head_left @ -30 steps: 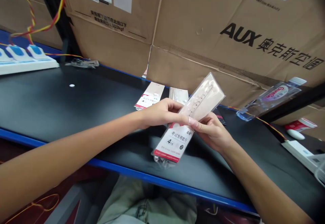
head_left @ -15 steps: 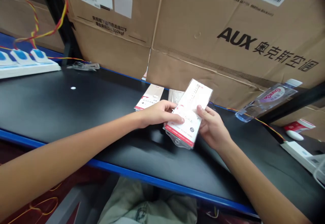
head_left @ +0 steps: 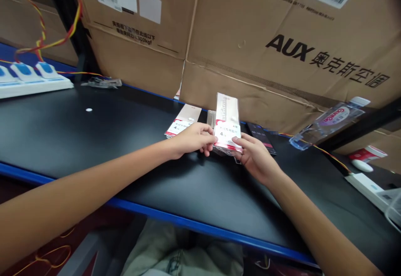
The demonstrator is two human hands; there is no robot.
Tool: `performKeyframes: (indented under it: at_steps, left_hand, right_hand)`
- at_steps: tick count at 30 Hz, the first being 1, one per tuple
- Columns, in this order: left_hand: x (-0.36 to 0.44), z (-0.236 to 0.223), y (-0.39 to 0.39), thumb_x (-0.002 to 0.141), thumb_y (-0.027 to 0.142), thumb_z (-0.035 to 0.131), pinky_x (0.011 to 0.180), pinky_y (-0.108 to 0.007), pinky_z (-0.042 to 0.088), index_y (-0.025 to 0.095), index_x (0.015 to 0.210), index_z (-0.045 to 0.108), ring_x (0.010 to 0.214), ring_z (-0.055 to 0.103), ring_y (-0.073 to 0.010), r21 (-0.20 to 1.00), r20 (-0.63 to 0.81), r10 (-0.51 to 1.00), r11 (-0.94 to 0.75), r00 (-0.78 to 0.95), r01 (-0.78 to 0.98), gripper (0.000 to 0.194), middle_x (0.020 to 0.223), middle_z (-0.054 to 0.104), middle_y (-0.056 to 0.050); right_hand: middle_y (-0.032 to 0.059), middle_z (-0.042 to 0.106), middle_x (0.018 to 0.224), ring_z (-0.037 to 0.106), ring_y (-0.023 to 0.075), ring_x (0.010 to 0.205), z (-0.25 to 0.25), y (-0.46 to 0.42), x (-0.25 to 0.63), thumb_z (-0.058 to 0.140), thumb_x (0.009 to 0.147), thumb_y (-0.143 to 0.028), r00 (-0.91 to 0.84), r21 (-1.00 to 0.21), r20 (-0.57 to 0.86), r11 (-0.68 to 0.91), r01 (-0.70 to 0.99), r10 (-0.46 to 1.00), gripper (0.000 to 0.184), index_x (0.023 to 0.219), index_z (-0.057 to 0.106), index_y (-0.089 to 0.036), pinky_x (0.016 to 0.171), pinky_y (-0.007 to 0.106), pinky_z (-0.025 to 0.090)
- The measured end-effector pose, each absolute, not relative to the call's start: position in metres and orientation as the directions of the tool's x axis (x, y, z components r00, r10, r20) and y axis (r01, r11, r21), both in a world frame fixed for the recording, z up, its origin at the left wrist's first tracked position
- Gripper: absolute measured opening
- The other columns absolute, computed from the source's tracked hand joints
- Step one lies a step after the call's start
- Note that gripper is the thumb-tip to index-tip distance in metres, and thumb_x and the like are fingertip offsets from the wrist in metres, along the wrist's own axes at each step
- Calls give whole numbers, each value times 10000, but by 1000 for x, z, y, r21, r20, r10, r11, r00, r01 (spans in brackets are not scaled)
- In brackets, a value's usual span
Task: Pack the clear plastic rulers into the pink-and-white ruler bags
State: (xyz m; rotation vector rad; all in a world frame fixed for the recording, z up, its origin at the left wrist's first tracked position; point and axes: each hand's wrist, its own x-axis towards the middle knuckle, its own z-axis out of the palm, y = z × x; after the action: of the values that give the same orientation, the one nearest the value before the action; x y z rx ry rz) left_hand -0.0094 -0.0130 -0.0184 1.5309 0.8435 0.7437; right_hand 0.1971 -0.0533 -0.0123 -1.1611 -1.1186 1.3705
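A flat ruler set packet (head_left: pixel 228 117), a white and red card in a clear sleeve with a ruler showing, is held tilted above the table. My right hand (head_left: pixel 258 157) grips its lower right corner, thumb on the front. My left hand (head_left: pixel 196 140) is closed at its lower left edge, thumb and fingers pinched together there. Another packet of the same look (head_left: pixel 183 119) lies just beyond my left hand, partly covered by it. Between the two packets, some clear rulers (head_left: pixel 211 118) show partly, the rest hidden behind the held packet.
A dark phone (head_left: pixel 261 137) with a lit timer lies right of the packet. Large cardboard boxes (head_left: pixel 238 63) wall off the back. A clear plastic bottle (head_left: pixel 328 121) lies at the right, a power strip (head_left: pixel 34 87) at the left. Crumpled clear plastic (head_left: pixel 103 82) sits at the back left.
The held packet has moved away from me, lower and more upright in view, and its slant has straightened. My left thumb has slid off its front to the left edge. The phone has come into view.
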Motion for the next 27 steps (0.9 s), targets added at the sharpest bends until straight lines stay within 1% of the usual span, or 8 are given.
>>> performKeyframes:
  at_steps: [6,9,12,15,19,22,25,27]
  left_hand:
    - [-10,-20,-10,880,246,595,567,-227,446,131,900,612,569,634,-101,985,9,876,-91,483,148,118,742,682,-28]
    - [-9,-20,-9,879,223,586,567,-226,446,119,944,622,557,625,-95,985,14,886,-93,463,147,127,737,681,-27]
    - [-10,-21,-9,847,199,616,568,-230,448,104,1056,620,556,625,-101,983,9,891,-90,454,158,230,714,675,-17]
    - [-11,-22,-7,818,196,636,582,-242,457,99,1128,603,570,631,-117,982,-2,891,-85,454,171,326,698,678,-17]
    - [-14,-25,-5,812,246,635,619,-261,471,137,1115,595,637,644,-140,969,20,880,-134,474,209,325,727,684,-17]
    - [-13,-27,-4,803,323,648,657,-284,476,175,1055,613,723,638,-162,921,92,888,-248,451,300,294,824,677,-22]
    - [-13,-27,-6,764,365,687,761,-334,484,179,974,643,847,610,-202,783,247,866,-443,435,437,283,935,648,-50]
    - [-13,-26,-9,751,393,708,845,-371,480,182,1024,655,936,590,-231,679,321,816,-552,481,484,348,1027,619,-74]
  right_hand:
    - [66,742,853,682,109,670,-13,-52,199,795,772,-236,-67,-984,-162,-166,-62,985,189,920,709,-155,626,173,580]
    - [52,698,753,636,104,577,-12,-53,197,796,775,-338,-20,-986,-165,-165,-2,986,264,918,686,-145,490,173,521]
    - [-54,538,555,451,61,404,-13,-53,197,798,758,-386,140,-998,-25,-34,61,990,329,962,649,-175,349,168,348]
    - [-96,445,526,358,51,384,-14,-51,200,787,756,-369,248,-985,153,125,122,957,310,966,630,-204,367,191,327]
    - [-67,470,554,402,70,429,-17,-49,204,737,782,-364,221,-957,193,134,256,956,215,873,656,-187,423,220,372]
    - [-30,553,614,460,95,486,-19,-49,206,711,787,-339,179,-911,247,165,377,952,182,866,667,-181,466,236,395]
    - [10,626,716,519,123,566,-17,-47,212,670,805,-320,163,-822,369,240,516,915,152,876,673,-185,523,255,418]
    - [24,657,758,565,149,626,-15,-45,219,644,815,-306,126,-748,403,247,616,906,143,894,676,-192,574,274,445]
